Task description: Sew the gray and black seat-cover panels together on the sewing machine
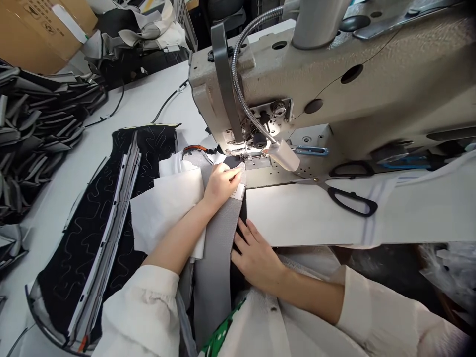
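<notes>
A long grey fabric panel (219, 258) with a black layer (240, 270) along its right edge runs from my lap up to the sewing machine's presser foot (243, 154). Close in front of the foot, my left hand (221, 186) is closed, its fingers pinching the grey fabric beside a small white label (238, 192). My right hand (256, 255) lies flat lower down, fingers spread over the black layer and the grey panel's edge. White cloth (167, 206) is bunched left of my left hand. An orange-edged strip (199, 148) curves behind it.
Black-handled scissors (351, 201) lie on the table right of the needle, near blue thread snips (310, 150). A lamp (284, 154) on a flexible neck hangs by the needle. Quilted black panels (89, 223) lie left; stacked fabric pieces (33, 124) and a cardboard box (44, 34) stand beyond.
</notes>
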The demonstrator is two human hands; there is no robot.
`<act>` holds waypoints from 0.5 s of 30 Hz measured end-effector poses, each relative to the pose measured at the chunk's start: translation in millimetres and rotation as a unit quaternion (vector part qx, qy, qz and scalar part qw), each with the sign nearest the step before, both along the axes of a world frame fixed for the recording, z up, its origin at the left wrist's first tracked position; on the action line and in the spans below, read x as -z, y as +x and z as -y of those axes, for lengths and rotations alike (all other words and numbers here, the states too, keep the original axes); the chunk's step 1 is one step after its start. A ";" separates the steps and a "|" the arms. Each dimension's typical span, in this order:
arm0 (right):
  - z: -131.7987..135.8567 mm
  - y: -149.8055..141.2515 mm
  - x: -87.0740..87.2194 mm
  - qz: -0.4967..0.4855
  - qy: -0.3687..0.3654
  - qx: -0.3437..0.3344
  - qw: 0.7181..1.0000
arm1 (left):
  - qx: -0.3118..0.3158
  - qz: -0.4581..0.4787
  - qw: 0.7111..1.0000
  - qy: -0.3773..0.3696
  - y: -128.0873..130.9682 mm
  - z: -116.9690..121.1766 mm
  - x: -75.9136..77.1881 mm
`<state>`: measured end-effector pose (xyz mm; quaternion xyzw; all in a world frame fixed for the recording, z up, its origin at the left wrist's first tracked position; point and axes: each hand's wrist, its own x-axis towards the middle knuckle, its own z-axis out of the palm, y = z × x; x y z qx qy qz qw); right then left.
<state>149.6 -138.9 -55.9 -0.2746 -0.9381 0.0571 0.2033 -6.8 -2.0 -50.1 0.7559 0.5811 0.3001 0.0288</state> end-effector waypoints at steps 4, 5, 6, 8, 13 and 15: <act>0.5 2.5 4.1 -0.009 -0.003 -0.019 1.000 | -0.016 0.014 1.000 -0.002 1.1 -2.5 0.2; 0.6 2.9 4.4 -0.010 -0.009 -0.017 1.000 | -0.019 0.015 1.000 -0.005 1.1 -2.5 -0.2; 0.7 3.2 4.5 -0.010 -0.014 -0.015 1.000 | -0.022 0.014 1.000 -0.008 1.1 -2.5 -0.6; 0.4 3.4 4.7 -0.010 -0.020 -0.016 1.000 | -0.026 0.008 1.000 -0.011 1.4 -2.5 -0.9; -0.7 3.2 6.3 -0.016 -0.017 -0.017 1.000 | -0.036 0.001 0.999 -0.013 2.4 -3.5 -0.7; -0.6 3.1 6.9 -0.023 -0.015 -0.011 1.000 | -0.034 0.002 0.999 -0.010 2.4 -3.8 -0.7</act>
